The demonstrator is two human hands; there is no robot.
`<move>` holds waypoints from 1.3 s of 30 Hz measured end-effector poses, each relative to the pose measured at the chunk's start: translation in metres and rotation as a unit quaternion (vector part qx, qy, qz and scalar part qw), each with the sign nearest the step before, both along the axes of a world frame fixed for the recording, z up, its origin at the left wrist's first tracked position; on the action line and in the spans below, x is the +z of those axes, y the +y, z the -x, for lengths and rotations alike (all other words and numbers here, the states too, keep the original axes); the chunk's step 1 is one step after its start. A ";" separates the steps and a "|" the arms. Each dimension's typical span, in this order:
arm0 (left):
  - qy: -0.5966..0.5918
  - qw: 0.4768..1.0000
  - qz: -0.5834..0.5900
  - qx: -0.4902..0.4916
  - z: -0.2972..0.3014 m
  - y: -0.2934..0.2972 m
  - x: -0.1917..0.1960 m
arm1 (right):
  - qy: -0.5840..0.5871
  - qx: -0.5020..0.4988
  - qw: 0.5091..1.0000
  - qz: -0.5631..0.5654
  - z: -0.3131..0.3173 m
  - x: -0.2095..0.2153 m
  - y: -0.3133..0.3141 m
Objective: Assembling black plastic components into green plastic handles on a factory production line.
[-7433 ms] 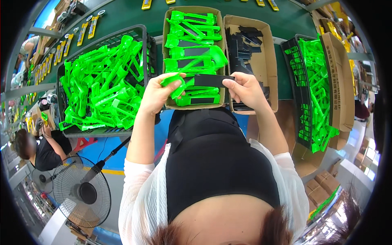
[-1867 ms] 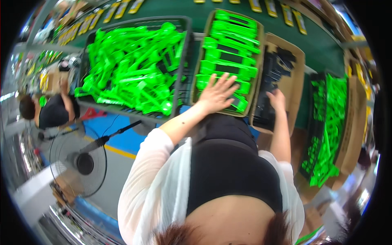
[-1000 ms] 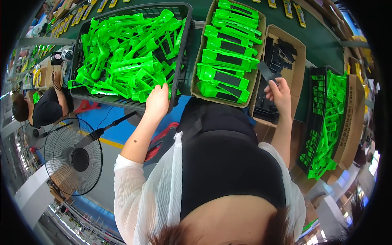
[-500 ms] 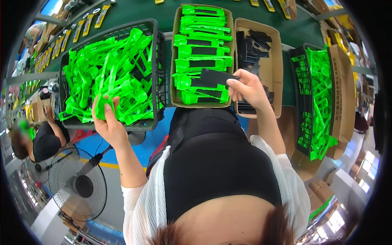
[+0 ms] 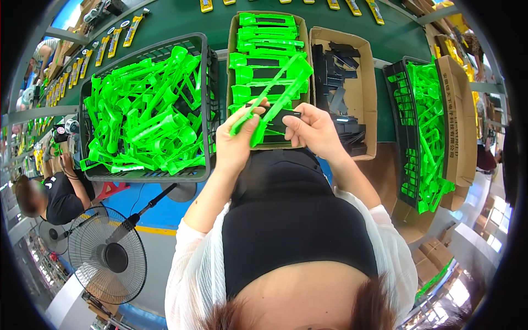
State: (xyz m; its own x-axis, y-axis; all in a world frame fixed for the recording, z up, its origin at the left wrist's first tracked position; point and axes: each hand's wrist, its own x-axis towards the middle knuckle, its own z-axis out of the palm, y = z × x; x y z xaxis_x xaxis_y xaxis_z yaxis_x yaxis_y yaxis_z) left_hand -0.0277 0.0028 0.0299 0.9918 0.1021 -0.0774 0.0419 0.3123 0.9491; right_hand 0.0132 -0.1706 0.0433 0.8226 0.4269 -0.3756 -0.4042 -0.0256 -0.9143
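Note:
My left hand [image 5: 237,144] grips a long bright green plastic part [image 5: 278,93] that slants up to the right over the middle cardboard box [image 5: 304,33]. My right hand [image 5: 312,129] pinches a flat black plastic piece [image 5: 281,117] right beside the green part's lower end. Both hands meet in front of my chest, just above the box's near edge. That box holds neat rows of green parts fitted with black pieces.
A black crate [image 5: 204,104] of loose green parts stands at the left. A cardboard box of black pieces [image 5: 344,82] sits right of the middle box. Another black crate [image 5: 402,126] with green parts is at far right. A standing fan [image 5: 107,256] and a seated person [image 5: 55,192] are lower left.
My left hand has come back from the left crate with a green part and joined my right hand, which keeps the black piece, over the middle box.

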 end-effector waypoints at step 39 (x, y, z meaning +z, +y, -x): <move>0.199 0.966 -0.022 -0.163 -0.006 0.076 -0.013 | -0.066 0.136 0.947 0.282 -0.018 0.017 0.025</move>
State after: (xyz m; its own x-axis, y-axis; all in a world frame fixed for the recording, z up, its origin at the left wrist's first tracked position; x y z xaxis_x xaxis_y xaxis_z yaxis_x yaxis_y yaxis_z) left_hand -0.0218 0.0783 0.0165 0.8649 -0.1981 -0.4613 0.4947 0.1803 0.8501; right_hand 0.0313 -0.1452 0.0598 0.7666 0.3920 -0.5086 -0.1954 -0.6122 -0.7662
